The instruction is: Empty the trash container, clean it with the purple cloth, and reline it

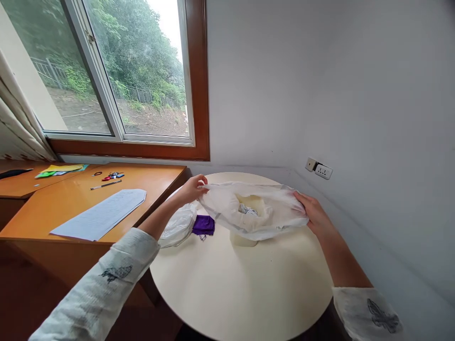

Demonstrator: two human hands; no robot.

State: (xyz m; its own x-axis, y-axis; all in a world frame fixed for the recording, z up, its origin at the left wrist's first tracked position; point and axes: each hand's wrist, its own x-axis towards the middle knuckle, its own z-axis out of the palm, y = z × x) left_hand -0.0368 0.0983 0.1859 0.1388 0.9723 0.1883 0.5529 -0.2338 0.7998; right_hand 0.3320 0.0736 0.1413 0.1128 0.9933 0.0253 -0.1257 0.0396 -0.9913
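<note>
plastic bag (280, 218), translucent white: head view shows it spread around a cream container (243, 240) over the round table's (249, 289) far half. i see left hand (193, 188) and right hand (315, 214) apart, each gripping one side. purple pouch (204, 225) lies left, beside another white bag (179, 225).

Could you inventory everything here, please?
table: 1, cream, centre
held bag: 1, translucent, over table
container: 1, cream, table
second bag: 1, white, table's left
fabric: 1, purple, table
desk: 1+, orange, left
papers: several, white, desk
slips: several, multicoloured, desk
pen: 1, dark, desk
trinkets: several, multicoloured, desk
ring: 1, black, desk
strip: 1, black, desk
window frame: 1, brown, back
curtain: 1, cream, left
outlets: 2, pale, right
sleeves: 2, white, front
hands: 2, bare, gripping bag
</note>
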